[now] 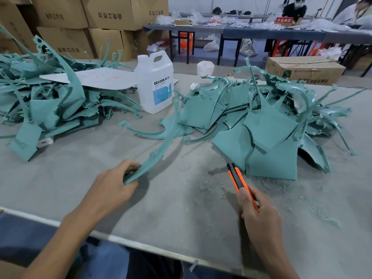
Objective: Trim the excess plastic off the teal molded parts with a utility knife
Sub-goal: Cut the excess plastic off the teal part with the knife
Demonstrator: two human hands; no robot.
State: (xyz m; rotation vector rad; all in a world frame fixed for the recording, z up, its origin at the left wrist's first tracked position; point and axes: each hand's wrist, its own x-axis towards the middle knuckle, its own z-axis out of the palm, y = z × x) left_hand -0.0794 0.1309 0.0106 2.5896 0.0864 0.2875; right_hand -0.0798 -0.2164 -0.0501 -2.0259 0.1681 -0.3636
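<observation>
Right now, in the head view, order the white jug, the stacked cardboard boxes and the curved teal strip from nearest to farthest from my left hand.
1. curved teal strip: gripped by the left hand.
2. white jug: mid-table, beyond the hand.
3. stacked cardboard boxes: behind the table, far back.

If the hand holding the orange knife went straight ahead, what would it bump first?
Probably the flat teal plastic panel fronting the right-side pile. The orange utility knife in the right hand points there, though depth is unclear.
</observation>
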